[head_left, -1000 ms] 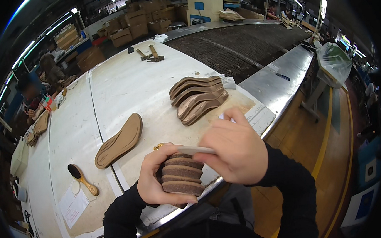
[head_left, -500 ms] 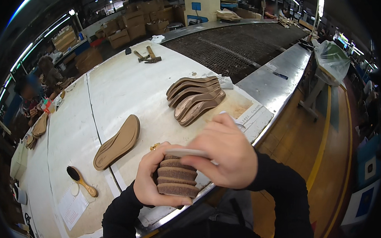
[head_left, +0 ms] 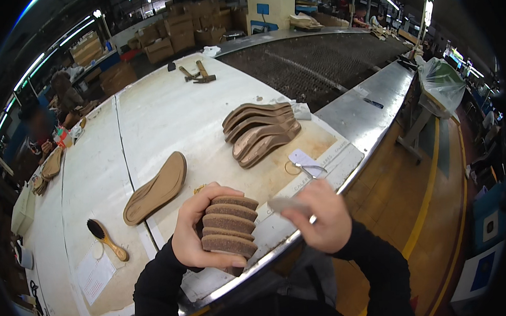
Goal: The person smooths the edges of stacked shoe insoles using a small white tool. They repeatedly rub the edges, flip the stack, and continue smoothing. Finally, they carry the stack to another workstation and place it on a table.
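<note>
My left hand (head_left: pixel 189 231) is closed round a stack of brown shoe soles (head_left: pixel 229 222), their rounded ends and speckled edges turned toward me. To the right, apart from the stack, my right hand (head_left: pixel 326 220) pinches a pale, flat piece (head_left: pixel 288 204); motion blurs it, and its exact kind cannot be made out. Just beyond that hand lies a metal hand tool (head_left: pixel 313 169) with curved arms, beside a white tag (head_left: pixel 303 158). A single tan sole (head_left: pixel 156 190) rests left of my left hand. Farther off, several wavy soles (head_left: pixel 260 133) lean together on the white table (head_left: pixel 175 119).
A wooden-handled brush (head_left: pixel 107 239) and a printed sheet (head_left: pixel 95 275) lie at the left. Hammers (head_left: pixel 202 74) sit near the far edge. A dark conveyor (head_left: pixel 311 62) runs beyond a metal ledge (head_left: pixel 382 92). Another person (head_left: pixel 39 127) sits at far left.
My right hand has moved right and down, taking the pale piece off the top of the stack. The stack has shifted slightly left. The tag and metal tool now show more fully.
</note>
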{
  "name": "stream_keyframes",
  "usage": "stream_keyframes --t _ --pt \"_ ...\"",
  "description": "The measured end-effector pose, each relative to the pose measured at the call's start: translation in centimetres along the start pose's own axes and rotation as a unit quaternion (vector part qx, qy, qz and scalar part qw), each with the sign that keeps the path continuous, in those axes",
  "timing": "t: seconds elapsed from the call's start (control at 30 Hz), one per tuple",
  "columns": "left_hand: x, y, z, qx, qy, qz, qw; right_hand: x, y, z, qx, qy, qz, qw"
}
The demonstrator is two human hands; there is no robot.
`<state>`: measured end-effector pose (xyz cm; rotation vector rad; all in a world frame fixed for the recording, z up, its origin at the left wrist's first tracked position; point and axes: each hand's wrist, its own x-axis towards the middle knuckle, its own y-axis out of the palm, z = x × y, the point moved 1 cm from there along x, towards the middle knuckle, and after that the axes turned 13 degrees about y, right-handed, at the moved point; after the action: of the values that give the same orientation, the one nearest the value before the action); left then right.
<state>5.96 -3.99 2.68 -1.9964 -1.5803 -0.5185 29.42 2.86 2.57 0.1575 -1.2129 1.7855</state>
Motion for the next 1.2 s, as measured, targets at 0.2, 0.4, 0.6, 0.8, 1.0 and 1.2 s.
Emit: stream_keyframes --t 0.2,0.4,0.6,0.8,1.0,1.2 --pt "-0.7 0.0 0.6 -0.01 -0.016 -0.003 1.0 4.5 1.0 3.5 0.074 -0.115 -0.064 0.989" --pt "-0.2 -0.6 0.9 -0.019 0.001 -0.008 1.0 2.2 6.0 0.3 0.203 -0.075 -0.205 0.955" --pt "-0.6 -1.3 1.4 -0.057 -0.034 -0.053 0.996 0.0 7.7 -2.3 0.156 -0.035 -0.171 0.972" --pt "-1.1 -1.7 1.7 -0.031 -0.019 -0.039 0.999 1.6 6.4 0.4 0.211 -0.01 -0.216 0.953" --pt "-0.9 -1.9 2.0 -0.055 -0.036 -0.077 0.995 1.2 9.5 -0.6 0.21 0.005 -0.235 0.949" --pt "-1.3 -2.9 2.8 -0.081 -0.035 -0.095 0.992 -0.6 10.8 -1.8 0.228 0.085 -0.22 0.945"
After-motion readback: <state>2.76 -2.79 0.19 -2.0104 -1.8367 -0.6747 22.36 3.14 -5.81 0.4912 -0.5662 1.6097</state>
